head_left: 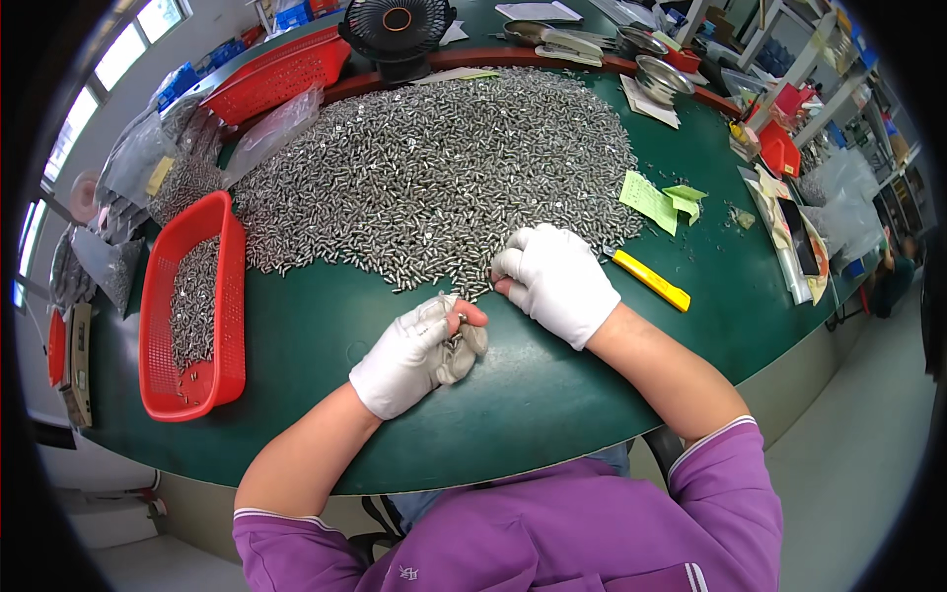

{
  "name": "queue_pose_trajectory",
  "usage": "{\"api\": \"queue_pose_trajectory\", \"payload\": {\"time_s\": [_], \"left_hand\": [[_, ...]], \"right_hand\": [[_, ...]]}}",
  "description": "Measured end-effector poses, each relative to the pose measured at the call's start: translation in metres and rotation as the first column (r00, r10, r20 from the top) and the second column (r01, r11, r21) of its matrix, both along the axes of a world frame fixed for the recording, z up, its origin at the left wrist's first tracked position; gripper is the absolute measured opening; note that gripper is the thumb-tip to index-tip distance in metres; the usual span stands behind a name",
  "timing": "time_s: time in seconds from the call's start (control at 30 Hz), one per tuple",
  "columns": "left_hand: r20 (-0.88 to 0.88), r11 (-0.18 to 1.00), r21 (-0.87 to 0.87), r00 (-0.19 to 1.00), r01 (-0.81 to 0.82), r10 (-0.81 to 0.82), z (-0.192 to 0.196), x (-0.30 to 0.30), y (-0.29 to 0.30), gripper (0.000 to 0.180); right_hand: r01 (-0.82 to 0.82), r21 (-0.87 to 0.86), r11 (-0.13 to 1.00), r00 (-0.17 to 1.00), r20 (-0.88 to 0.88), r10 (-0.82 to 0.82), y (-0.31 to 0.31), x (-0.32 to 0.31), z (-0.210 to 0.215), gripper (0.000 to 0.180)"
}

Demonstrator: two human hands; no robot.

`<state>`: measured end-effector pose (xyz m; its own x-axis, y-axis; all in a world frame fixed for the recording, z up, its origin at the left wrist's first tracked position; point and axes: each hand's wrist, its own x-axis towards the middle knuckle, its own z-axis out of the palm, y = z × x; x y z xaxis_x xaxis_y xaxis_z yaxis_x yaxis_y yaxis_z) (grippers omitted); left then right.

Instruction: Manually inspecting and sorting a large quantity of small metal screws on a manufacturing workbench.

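Observation:
A broad heap of small, shiny, bullet-shaped metal parts (424, 178) covers the middle of the green table. My left hand (419, 350), in a white glove with bare fingertips, is turned partly palm up just in front of the heap's near edge. Its fingers curl around a few of the metal parts, one showing by the thumb. My right hand (557, 281), gloved the same way, lies palm down at the near edge of the heap. Its fingers are bent inward among the parts, and what they pinch is hidden beneath the glove.
At left a red plastic basket (237, 326) holds more metal parts. A yellow utility knife (651, 279) lies right of my right hand, near green paper notes (649, 202). A black fan (397, 35), metal bowls (663, 79) and another red basket (281, 79) stand farther back.

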<state>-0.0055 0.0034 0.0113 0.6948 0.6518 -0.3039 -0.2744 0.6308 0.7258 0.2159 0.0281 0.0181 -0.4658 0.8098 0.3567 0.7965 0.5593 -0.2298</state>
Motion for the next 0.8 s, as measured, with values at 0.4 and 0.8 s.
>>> {"api": "queue_pose_trajectory", "payload": {"time_s": [0.4, 0.8], "left_hand": [[-0.072, 0.997, 0.071, 0.997, -0.029, 0.034, -0.006, 0.003, -0.002, 0.021], [-0.087, 0.993, -0.062, 0.991, -0.103, 0.098, -0.006, 0.003, -0.002, 0.021]], "right_hand": [[-0.302, -0.059, 0.951, 0.876, -0.410, 0.253, -0.010, -0.005, 0.008, 0.013], [-0.078, 0.012, 0.997, 0.997, 0.014, 0.078, 0.005, 0.001, -0.001, 0.012]]}}
